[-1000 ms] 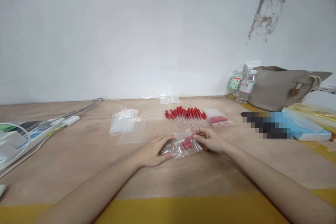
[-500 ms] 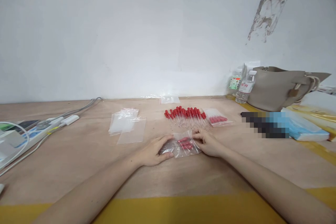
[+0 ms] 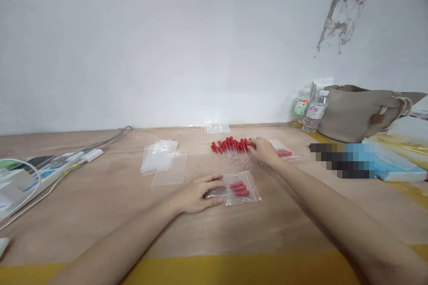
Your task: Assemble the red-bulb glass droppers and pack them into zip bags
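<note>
A clear zip bag with three red-capped droppers inside lies flat on the wooden table. My left hand rests on the bag's left end, thumb and fingers pinching it. My right hand has reached to the far pile of red-capped droppers and its fingers curl over the pile's right side; what they hold is hidden. A filled bag of droppers lies just right of that hand.
Empty clear bags lie left of centre, with more by the wall. A power strip and cables sit at the left. Two water bottles, a grey handbag and a blue pack stand at the right.
My right hand let go of the bag and moved away to the dropper pile. The bag now lies flat under my left hand.
</note>
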`<state>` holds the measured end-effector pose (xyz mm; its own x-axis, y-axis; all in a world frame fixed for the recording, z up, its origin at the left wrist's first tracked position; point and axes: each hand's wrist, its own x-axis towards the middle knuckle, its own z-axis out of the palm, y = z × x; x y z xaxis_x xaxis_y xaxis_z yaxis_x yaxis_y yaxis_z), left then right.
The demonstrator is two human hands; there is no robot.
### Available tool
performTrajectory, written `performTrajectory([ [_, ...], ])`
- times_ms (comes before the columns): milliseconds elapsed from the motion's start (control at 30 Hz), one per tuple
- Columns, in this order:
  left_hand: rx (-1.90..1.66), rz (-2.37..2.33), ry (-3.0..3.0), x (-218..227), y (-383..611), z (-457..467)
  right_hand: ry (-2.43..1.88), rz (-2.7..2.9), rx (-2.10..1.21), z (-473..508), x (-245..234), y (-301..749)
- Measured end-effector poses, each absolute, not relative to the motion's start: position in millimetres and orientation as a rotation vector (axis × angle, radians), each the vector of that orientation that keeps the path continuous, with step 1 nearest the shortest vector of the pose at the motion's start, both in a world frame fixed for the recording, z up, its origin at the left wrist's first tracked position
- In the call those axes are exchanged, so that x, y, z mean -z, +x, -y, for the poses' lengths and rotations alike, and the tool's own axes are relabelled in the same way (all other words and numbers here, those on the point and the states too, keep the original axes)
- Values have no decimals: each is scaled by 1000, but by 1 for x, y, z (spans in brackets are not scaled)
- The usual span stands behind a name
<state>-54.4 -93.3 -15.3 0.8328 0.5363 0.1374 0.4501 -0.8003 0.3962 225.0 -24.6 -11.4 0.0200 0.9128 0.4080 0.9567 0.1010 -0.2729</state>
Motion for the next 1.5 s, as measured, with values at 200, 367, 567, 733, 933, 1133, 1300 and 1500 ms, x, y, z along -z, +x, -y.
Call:
performTrajectory([
  [200, -287, -756, 2726, 10, -55, 96, -1918, 1823, 95, -18, 12, 207],
  [367, -273, -756, 2745, 12, -55, 95, -1897, 1711, -16, -33, 16, 207],
  [567, -227, -744, 2728, 15, -57, 91, -1711, 1552, -80, -26, 7, 213],
  [733, -219, -747, 2750, 14, -56, 92, -1352, 1211, -232, 25, 7, 237],
  [933, -178, -774, 2774, 13, -56, 94, -1239, 916, -718, 86, 37, 245],
  [1133, -145, -784, 2825, 16, -55, 92, -1104, 801, -955, 94, 48, 225],
  [1300, -145, -771, 2863, 17, -54, 92, -1020, 854, -1137, 101, 45, 214],
  [1500, -147, -767, 2851, 17, -55, 92, -972, 1013, -1198, 109, 46, 220],
])
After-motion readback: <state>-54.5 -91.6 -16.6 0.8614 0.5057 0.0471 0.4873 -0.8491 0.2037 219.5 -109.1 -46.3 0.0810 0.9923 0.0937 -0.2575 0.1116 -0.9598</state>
